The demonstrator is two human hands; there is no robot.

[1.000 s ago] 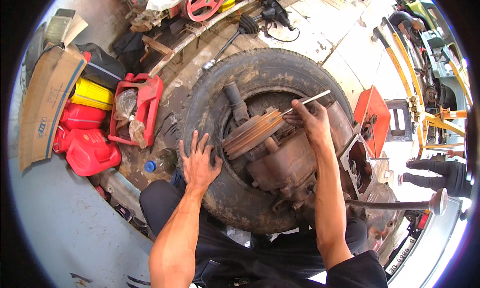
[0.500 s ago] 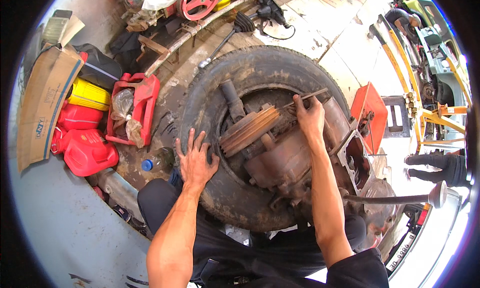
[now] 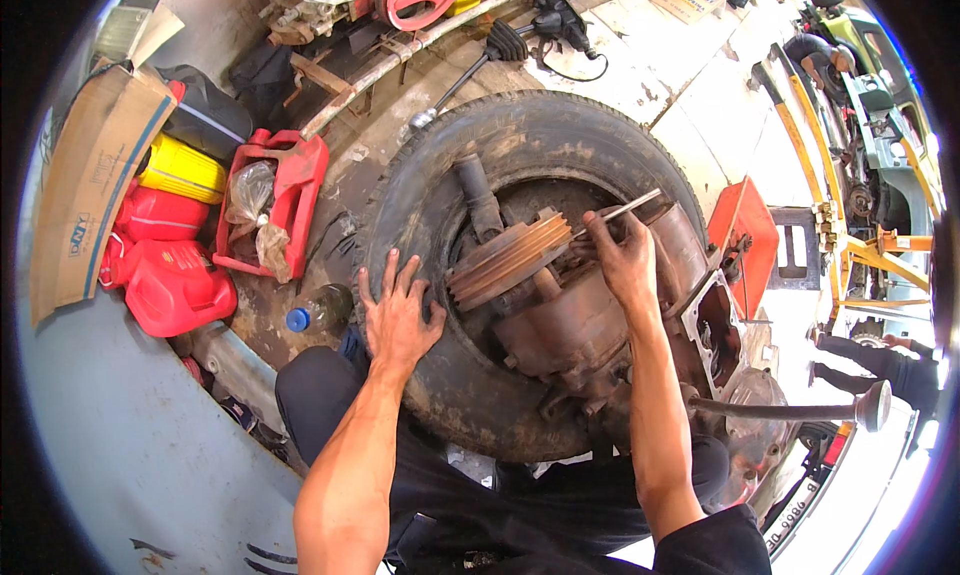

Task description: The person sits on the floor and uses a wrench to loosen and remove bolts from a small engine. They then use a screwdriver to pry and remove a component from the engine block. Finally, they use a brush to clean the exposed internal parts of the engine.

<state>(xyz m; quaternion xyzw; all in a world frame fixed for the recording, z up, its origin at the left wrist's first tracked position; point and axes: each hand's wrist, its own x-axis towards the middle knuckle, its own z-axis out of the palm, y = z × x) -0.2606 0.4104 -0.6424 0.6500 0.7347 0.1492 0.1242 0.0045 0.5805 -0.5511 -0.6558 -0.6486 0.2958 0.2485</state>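
A large black tyre (image 3: 440, 190) lies flat on the floor before me. A rusty brown gearbox-like metal housing (image 3: 560, 335) rests on it, with a grooved gear (image 3: 512, 260) at its left. My left hand (image 3: 398, 320) lies spread on the tyre's left sidewall, holding nothing. In the fingers of my right hand (image 3: 628, 260) is a thin metal rod (image 3: 635, 202), held above the housing. Its bright end points up and right, and its other end reaches toward the gear's right edge. Whether that end touches the metal, I cannot tell.
Red jerrycans (image 3: 180, 285), a red crate (image 3: 310, 175), a cardboard box (image 3: 95, 195) and a blue-capped bottle (image 3: 325, 310) stand at left. An orange-red tray (image 3: 740, 230) is beside the tyre at right. A lever (image 3: 780, 410) sticks out right. Another person (image 3: 880, 365) shows at far right.
My right hand and the rod have moved slightly nearer to me, and the rod lies at a steeper slant. My left hand keeps its place on the tyre. The person at far right has shifted.
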